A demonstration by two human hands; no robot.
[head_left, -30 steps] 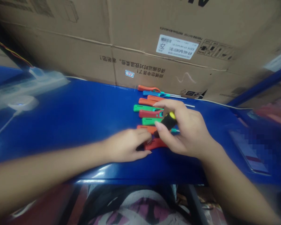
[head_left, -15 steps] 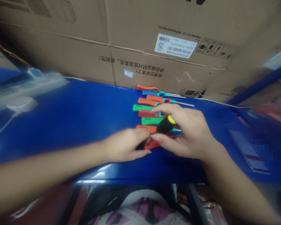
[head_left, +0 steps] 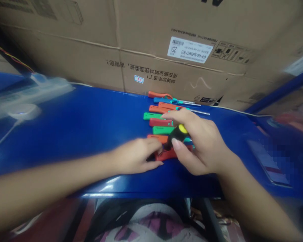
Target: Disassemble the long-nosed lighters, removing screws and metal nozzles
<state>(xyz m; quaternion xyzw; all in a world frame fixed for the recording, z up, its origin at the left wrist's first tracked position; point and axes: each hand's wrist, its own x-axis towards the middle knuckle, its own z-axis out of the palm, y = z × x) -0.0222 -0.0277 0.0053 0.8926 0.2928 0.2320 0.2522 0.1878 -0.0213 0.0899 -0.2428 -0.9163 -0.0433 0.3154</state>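
Several long lighters in orange, blue, green and red lie in a column on the blue table. My right hand (head_left: 200, 143) grips a black screwdriver handle with a yellow end (head_left: 178, 134), tilted over the lower lighters, its tip end close to my left fingers. At the near end of the column lies a red-orange lighter (head_left: 168, 154). My left hand (head_left: 138, 156) pinches at that lighter's left end, fingers closed; the exact spot is partly hidden. Just above it is an orange lighter (head_left: 156, 137), then a green one (head_left: 161, 130).
A large cardboard box (head_left: 141, 40) stands along the table's back edge. On the left lie a white power strip (head_left: 32, 90) and a round white charger (head_left: 25, 112) with a cable. A phone-like flat object (head_left: 269, 164) rests at the right.
My right thumb has moved down and right along the black handle, and the handle has shifted slightly. My left hand has stayed in place.
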